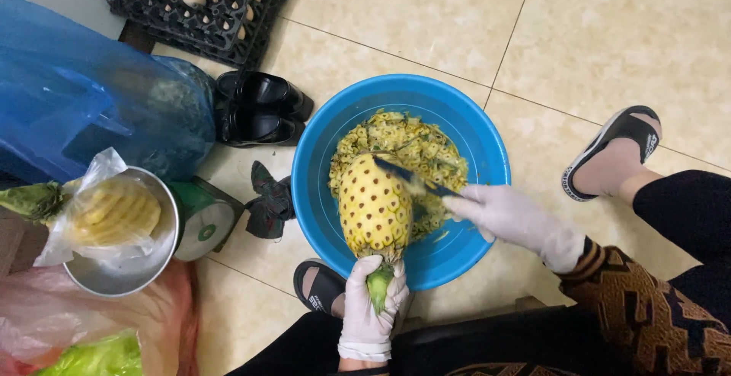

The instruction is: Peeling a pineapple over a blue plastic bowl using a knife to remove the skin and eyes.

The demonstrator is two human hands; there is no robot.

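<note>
A peeled yellow pineapple (375,207) with dark eyes is held over a blue plastic basin (472,128). My left hand (371,301), in a white glove, grips its green crown stub at the bottom. My right hand (512,220), also gloved, holds a dark-bladed knife (407,177) whose tip rests against the upper right of the fruit. Pineapple peelings (426,144) lie heaped in the basin behind the fruit.
At left, a peeled pineapple in a clear bag (114,212) sits in the metal pan (129,273) of a green scale. A blue plastic bag (84,94), black shoes (259,105) and an egg tray (205,3) lie beyond. My sandalled feet (613,151) flank the basin on the tiled floor.
</note>
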